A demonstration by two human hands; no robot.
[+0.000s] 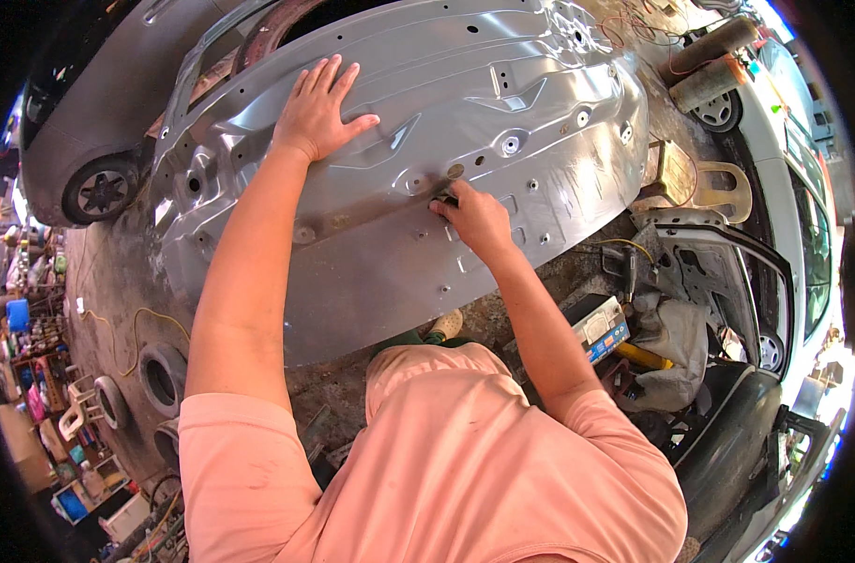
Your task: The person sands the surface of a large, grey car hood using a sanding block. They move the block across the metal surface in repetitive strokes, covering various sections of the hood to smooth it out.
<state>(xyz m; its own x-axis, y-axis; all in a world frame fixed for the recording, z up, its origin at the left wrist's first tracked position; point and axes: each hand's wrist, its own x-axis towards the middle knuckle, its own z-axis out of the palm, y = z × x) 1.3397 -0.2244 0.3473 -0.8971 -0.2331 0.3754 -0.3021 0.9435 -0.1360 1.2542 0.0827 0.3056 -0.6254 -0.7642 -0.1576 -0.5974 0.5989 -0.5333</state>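
Observation:
A large grey metal car body panel (pixel 371 291), pressed with ridges, holes and studs, lies in front of me. My left hand (pixel 319 113) rests flat on its upper left part, fingers spread and thumb out to the right. Near the panel's middle, my right hand (pixel 474 218) is closed with its fingertips down against the metal, beside a small round hole. Something small and dark seems to be pinched in those fingers, but I cannot make out what it is.
A dark car's wheel (pixel 102 190) stands at the left, with loose tyres (pixel 164 379) below it. On the right are gas cylinders (pixel 709 83), a plastic chair (pixel 725 190), a detached car door (pixel 727 246), a cardboard box (pixel 596 330) and a white car (pixel 774 141).

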